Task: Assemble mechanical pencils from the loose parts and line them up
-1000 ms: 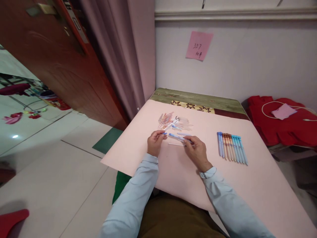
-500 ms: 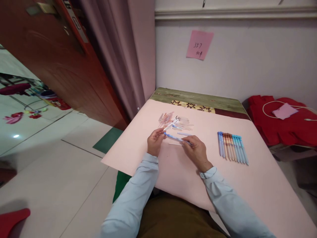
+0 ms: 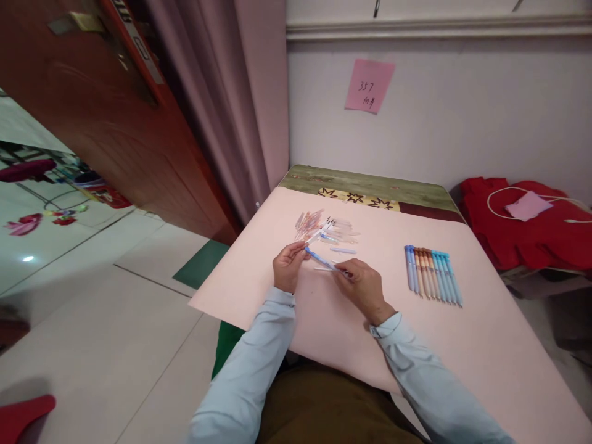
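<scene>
Since earlier frame: right hand (image 3: 363, 285) edged left, pen (image 3: 322, 259) tilted steeper. Pen just above mid worktop (image 3: 462, 345), spanning both hands. Left hand (image 3: 287, 266) grip pinched on far-left tip; right grip closed on near-right end. Likely light, stiff, slick plastic: hold barrel near ends.

I hold a slim light-blue plastic pen (image 3: 322, 259) just above the pink paper sheet (image 3: 416, 345), between my left hand (image 3: 287, 268) and my right hand (image 3: 364, 287). It lies nearly level and slants from its far end, at my left fingertips, to its near end, pinched in my right fingers. The barrel is straight and thin. Its finer details are too small to tell.
</scene>
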`<state>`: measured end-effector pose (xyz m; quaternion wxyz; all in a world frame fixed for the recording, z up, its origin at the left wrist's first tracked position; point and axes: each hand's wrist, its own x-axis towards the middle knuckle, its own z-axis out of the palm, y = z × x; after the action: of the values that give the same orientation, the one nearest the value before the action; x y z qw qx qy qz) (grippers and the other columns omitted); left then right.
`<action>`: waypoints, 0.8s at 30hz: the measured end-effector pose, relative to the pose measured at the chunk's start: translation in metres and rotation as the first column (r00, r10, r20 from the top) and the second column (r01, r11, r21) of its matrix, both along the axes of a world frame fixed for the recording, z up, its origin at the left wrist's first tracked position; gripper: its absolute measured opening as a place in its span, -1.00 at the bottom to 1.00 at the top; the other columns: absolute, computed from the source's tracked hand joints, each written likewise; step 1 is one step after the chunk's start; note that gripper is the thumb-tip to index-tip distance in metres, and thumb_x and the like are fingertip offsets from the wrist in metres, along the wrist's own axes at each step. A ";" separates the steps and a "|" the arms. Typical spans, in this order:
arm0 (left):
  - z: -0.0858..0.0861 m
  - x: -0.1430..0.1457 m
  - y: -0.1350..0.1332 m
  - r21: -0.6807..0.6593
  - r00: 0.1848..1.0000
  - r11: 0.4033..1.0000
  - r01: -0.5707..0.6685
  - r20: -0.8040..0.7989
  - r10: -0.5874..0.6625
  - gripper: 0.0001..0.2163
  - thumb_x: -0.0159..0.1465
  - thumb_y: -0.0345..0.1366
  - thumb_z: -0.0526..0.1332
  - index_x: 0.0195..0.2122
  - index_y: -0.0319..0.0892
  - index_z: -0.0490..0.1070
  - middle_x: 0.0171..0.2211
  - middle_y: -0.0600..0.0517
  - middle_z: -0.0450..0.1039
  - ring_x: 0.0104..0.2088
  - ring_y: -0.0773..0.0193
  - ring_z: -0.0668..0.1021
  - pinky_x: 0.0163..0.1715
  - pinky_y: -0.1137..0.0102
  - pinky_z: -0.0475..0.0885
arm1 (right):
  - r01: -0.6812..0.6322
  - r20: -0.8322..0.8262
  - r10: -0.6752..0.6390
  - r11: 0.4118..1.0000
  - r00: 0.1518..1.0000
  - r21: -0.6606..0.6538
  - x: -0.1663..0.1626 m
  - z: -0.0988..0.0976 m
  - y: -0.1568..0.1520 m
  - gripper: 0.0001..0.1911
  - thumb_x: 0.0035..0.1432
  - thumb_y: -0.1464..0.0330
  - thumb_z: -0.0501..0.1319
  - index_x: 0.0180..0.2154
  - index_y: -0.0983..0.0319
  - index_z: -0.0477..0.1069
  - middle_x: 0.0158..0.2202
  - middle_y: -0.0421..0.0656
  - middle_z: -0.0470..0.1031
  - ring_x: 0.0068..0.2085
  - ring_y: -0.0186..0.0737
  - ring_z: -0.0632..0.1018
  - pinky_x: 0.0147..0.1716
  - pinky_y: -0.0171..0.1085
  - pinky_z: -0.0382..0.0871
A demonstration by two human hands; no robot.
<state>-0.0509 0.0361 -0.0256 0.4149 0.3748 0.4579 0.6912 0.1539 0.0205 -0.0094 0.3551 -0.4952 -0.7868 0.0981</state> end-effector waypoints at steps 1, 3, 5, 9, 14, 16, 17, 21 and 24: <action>0.000 0.000 0.000 0.004 1.000 1.000 0.001 -0.001 -0.001 -0.65 0.04 -0.16 0.44 -0.18 -0.23 0.55 -0.20 -0.13 0.61 -0.33 0.21 0.63 -0.21 0.24 0.56 | 0.002 -0.006 -0.002 1.000 1.000 0.000 -0.001 0.001 -0.001 -0.85 0.19 0.28 0.24 -0.26 0.15 0.57 -0.29 -0.15 0.59 -0.27 -0.22 0.56 -0.30 -0.30 0.34; 0.002 0.000 -0.001 0.012 1.000 1.000 0.014 -0.026 -0.014 -0.66 0.06 -0.17 0.43 -0.18 -0.23 0.55 -0.22 -0.12 0.61 -0.33 0.22 0.62 -0.19 0.24 0.56 | 0.009 -0.016 -0.009 1.000 1.000 -0.009 -0.002 0.002 -0.003 -0.86 0.18 0.29 0.24 -0.27 0.15 0.57 -0.30 -0.15 0.59 -0.30 -0.23 0.55 -0.32 -0.31 0.34; 0.003 0.000 -0.003 0.017 0.998 1.000 0.025 -0.063 -0.024 -0.66 0.06 -0.18 0.42 -0.17 -0.23 0.56 -0.23 -0.11 0.62 -0.33 0.24 0.62 -0.18 0.26 0.55 | 0.022 -0.027 -0.023 0.999 0.999 -0.026 -0.003 0.004 -0.006 -0.86 0.18 0.28 0.24 -0.28 0.14 0.57 -0.31 -0.16 0.58 -0.33 -0.24 0.54 -0.34 -0.32 0.33; 0.002 -0.002 -0.003 0.022 0.993 1.000 0.008 -0.118 -0.005 -0.65 0.06 -0.15 0.40 -0.16 -0.21 0.56 -0.09 -0.13 0.58 -0.31 0.24 0.63 -0.20 0.30 0.55 | 0.059 -0.078 -0.062 0.997 0.995 -0.051 -0.008 0.008 -0.011 -0.87 0.19 0.28 0.23 -0.29 0.13 0.57 -0.34 -0.18 0.57 -0.34 -0.26 0.54 -0.35 -0.32 0.32; -0.004 -0.008 0.003 -0.033 0.987 0.998 -0.060 -0.154 0.054 -0.63 0.16 -0.07 0.31 -0.12 -0.23 0.51 -0.34 -0.03 0.58 -0.39 0.26 0.61 -0.27 0.31 0.56 | 0.301 -0.189 -0.315 0.949 0.930 -0.099 0.005 0.014 -0.006 -0.85 0.15 0.27 0.23 -0.30 0.14 0.57 -0.39 -0.20 0.56 -0.41 -0.28 0.52 -0.38 -0.31 0.30; -0.003 -0.010 0.005 -0.070 0.985 0.995 -0.068 -0.165 0.056 -0.63 0.17 -0.06 0.30 -0.13 -0.25 0.51 -0.42 0.00 0.56 -0.43 0.28 0.60 -0.29 0.32 0.56 | 0.414 -0.229 -0.435 0.900 0.871 -0.137 0.021 0.015 -0.004 -0.83 0.13 0.25 0.24 -0.32 0.14 0.57 -0.41 -0.21 0.56 -0.43 -0.27 0.51 -0.40 -0.31 0.29; -0.003 -0.010 0.005 -0.084 0.983 0.995 -0.062 -0.176 0.046 -0.63 0.16 -0.06 0.31 -0.15 -0.25 0.51 -0.44 0.01 0.56 -0.44 0.28 0.60 -0.30 0.32 0.56 | 0.463 -0.239 -0.488 0.873 0.840 -0.156 0.030 0.015 -0.003 -0.82 0.12 0.23 0.23 -0.32 0.14 0.58 -0.42 -0.21 0.57 -0.43 -0.26 0.51 -0.41 -0.31 0.29; 0.001 -0.009 0.005 -0.114 0.976 0.993 -0.036 -0.216 0.011 -0.66 0.11 -0.07 0.33 -0.23 -0.24 0.52 -0.45 0.01 0.55 -0.45 0.27 0.60 -0.32 0.32 0.57 | 0.614 -0.159 -0.640 0.767 0.752 -0.184 0.065 0.012 -0.005 -0.79 0.08 0.19 0.23 -0.39 0.13 0.59 -0.49 -0.23 0.56 -0.46 -0.22 0.51 -0.47 -0.30 0.22; 0.002 -0.008 0.005 -0.128 0.972 0.991 -0.029 -0.235 -0.002 -0.68 0.10 -0.09 0.33 -0.24 -0.23 0.53 -0.46 0.01 0.55 -0.45 0.27 0.60 -0.33 0.32 0.58 | 0.695 -0.042 -0.707 0.702 0.706 -0.157 0.082 0.010 -0.007 -0.81 0.04 0.20 0.23 -0.45 0.12 0.58 -0.51 -0.21 0.57 -0.49 -0.21 0.49 -0.52 -0.31 0.12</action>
<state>-0.0593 0.0411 -0.0239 0.3769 0.4228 0.5504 0.6134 0.2357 0.0134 0.0009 0.3713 -0.7737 -0.5125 0.0308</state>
